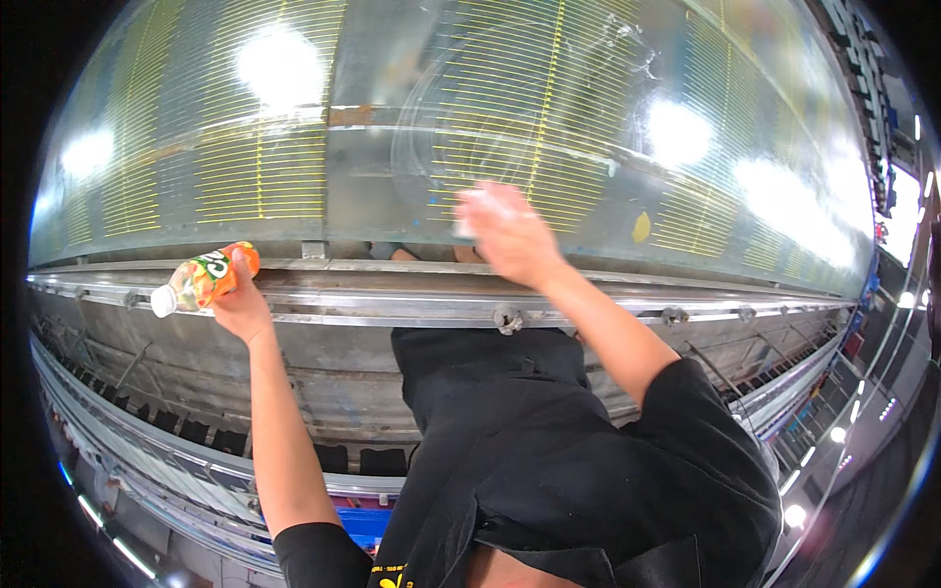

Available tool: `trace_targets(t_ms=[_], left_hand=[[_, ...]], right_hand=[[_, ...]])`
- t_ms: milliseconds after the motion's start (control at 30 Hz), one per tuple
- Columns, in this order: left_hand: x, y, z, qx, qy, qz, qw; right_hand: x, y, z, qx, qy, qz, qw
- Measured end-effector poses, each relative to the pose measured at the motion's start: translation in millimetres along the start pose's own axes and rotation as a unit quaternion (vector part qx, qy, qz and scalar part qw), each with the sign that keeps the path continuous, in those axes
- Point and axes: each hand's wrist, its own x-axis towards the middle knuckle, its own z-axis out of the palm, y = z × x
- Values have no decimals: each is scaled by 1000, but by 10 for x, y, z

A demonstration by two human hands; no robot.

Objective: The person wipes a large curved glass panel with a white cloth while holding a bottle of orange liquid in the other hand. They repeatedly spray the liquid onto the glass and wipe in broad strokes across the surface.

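My left hand (242,309) is wrapped round a plastic bottle (199,281) with an orange and green label. It is held tilted, its white cap toward the lower left, over the metal rail at the near edge of the table. On the glassy tabletop (377,201) lies my right hand (515,235), slightly smeared by motion. Its fingers press on a small white wad (464,227), perhaps cloth or paper, mostly hidden under them. Curved wet-looking streaks spread across the glass around that hand.
Yellow ruled scales (263,162) run under the glass, with bright lamp reflections. A yellow spot (641,227) marks it right of my hand. The metal rail (392,306) with bolt knobs (508,319) borders the near edge. Another long rail structure (211,465) stands behind me.
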Motion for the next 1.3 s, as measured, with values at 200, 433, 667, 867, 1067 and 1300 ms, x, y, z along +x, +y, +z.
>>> trace_targets(t_ms=[200,433,667,867,1067,1300], left_hand=[[91,196,85,-18,-18,7,1000],[48,64,-47,24,-27,-18,999],[128,266,99,-3,-26,0,1000],[68,84,-35,5,-32,-29,999],[81,194,34,-12,-34,1,999],[71,116,-9,11,-20,-18,1000]], right_hand=[[301,1503,-536,-152,194,266,932],[-568,255,-270,-36,-47,88,994],[280,1529,-461,-194,266,262,907],[-202,85,-72,21,62,18,998],[48,1489,-524,-152,196,315,916],[531,-352,114,0,94,35,995]])
